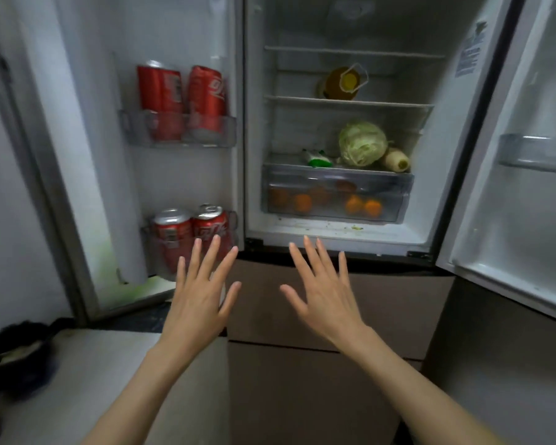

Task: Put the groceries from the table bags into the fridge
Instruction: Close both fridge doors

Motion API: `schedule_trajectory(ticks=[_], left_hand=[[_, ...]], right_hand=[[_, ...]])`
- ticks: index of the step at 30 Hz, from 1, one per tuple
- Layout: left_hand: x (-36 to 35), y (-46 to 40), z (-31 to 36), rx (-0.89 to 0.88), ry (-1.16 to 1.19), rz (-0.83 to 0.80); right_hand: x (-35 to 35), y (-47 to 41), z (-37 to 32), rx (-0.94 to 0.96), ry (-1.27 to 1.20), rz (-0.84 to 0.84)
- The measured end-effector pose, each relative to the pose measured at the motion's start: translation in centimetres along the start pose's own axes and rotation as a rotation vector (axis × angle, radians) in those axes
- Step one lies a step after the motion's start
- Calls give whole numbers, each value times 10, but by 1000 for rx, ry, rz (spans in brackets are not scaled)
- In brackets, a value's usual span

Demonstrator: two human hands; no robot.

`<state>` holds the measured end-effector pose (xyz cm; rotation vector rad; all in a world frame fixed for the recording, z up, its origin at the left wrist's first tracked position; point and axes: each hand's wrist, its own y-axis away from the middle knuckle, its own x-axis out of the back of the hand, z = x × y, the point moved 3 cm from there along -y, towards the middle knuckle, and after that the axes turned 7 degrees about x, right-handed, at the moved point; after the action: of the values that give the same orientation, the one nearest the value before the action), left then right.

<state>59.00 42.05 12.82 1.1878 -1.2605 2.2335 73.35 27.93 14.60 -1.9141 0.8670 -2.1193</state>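
Observation:
The fridge (341, 232) stands in front of me with both upper doors swung open. Inside, a yellow-capped bottle (339, 83) lies on a middle shelf. Below it sit a pale green cabbage (361, 142), a white radish (397, 159) and a green-and-white packet (316, 157). Several oranges (302, 202) fill the clear drawer (334, 178). Red cans (180, 91) stand in the left door's upper bin, and two more red cans (191, 229) in its lower bin. My left hand (203, 290) and my right hand (325, 290) are held up empty, fingers spread, in front of the fridge's lower edge.
The right door (511, 187) has a clear bin (536, 152) with nothing visible in it. Brown lower drawers (302, 316) sit under the open compartment. A dark bag-like object (16, 351) rests on a pale surface (109, 364) at the lower left.

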Motion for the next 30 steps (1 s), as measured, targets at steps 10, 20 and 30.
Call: schedule_trajectory(ticks=[10, 20, 30], left_hand=[[89, -33, -157, 256, 25, -2], [82, -81, -183, 157, 595, -245], [91, -66, -172, 68, 696, -213]], right_hand=[[-23, -113, -173, 164, -104, 39], [-2, -181, -224, -63, -751, 45], [0, -162, -207, -195, -964, 186]])
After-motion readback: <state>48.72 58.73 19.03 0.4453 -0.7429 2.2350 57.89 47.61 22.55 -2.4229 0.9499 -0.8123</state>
